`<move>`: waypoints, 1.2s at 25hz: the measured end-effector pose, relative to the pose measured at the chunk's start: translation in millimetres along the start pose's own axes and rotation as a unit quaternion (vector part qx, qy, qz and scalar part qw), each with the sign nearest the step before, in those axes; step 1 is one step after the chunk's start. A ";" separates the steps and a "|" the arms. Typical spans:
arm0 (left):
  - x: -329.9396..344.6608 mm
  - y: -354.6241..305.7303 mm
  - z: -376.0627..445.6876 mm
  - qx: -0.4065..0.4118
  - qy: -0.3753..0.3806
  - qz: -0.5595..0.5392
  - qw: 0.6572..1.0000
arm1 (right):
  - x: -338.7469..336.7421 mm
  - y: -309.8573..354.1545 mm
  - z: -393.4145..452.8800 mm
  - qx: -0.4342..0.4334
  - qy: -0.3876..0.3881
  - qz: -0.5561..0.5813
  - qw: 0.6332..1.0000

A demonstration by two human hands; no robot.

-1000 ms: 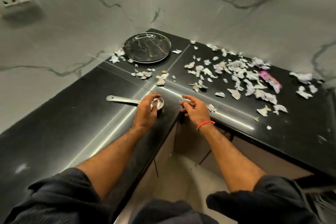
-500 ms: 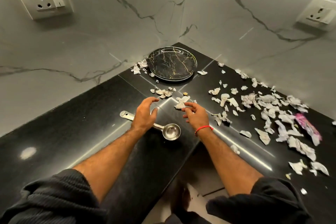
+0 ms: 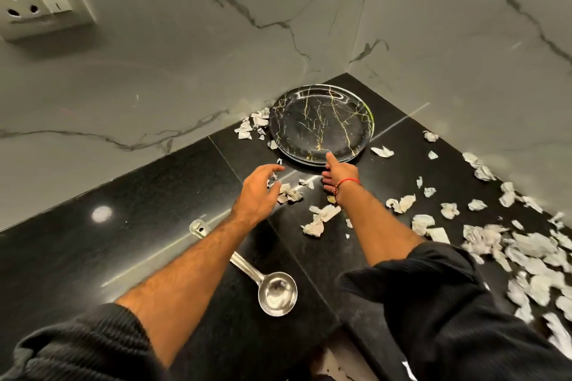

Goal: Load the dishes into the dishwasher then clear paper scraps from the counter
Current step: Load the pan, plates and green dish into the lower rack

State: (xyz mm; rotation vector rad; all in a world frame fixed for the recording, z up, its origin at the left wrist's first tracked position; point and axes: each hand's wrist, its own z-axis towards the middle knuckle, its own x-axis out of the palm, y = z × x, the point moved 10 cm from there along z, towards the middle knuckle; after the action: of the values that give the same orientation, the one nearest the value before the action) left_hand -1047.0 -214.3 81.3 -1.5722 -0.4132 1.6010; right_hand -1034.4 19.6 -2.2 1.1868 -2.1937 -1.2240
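Both hands had left the ladle (image 3: 272, 288) behind and gone forward into the corner; a second earlier the left hand (image 3: 257, 192) was laid over the ladle's bowl and the right hand (image 3: 335, 178) rested just beside it, and now the ladle lay alone on the black desk (image 3: 77, 257), bowl up, its handle running under the left forearm; the view had also pushed in, so the plate (image 3: 322, 122) looked far nearer than before. The right hand reached the plate's near rim, its index finger stretched out and touching or almost touching that edge, the other fingers (image 3: 326, 182) loosely bent and gripping nothing; the left hand hovered just short of the rim, fingers spread apart and lightly curved, holding nothing. The plate sat flat in the corner where the two marble walls met, apparently on a second plate beneath it. Paper scraps (image 3: 318, 219) lay untouched between the hands and in a thick drift to the right; the move suggested the plates would be lifted first, so the loading had barely begun.
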 end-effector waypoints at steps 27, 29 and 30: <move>-17.2 -29.8 -92.7 -0.162 0.047 -0.309 0.936 | -186.5 -108.2 -233.6 -0.093 -0.119 0.338 0.929; 7.9 -63.8 -120.2 -0.190 0.138 -0.340 0.911 | -230.4 -138.4 -280.4 -0.112 -0.160 0.318 0.928; 17.5 -81.0 -136.6 -0.185 0.175 -0.331 0.909 | -250.1 -151.0 -302.6 -0.120 -0.173 0.315 0.925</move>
State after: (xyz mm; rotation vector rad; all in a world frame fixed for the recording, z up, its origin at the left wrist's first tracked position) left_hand -890.4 -195.6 107.0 -1.6992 -0.9706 0.7290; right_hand -619.0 23.3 63.4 0.1312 -2.2978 -1.4106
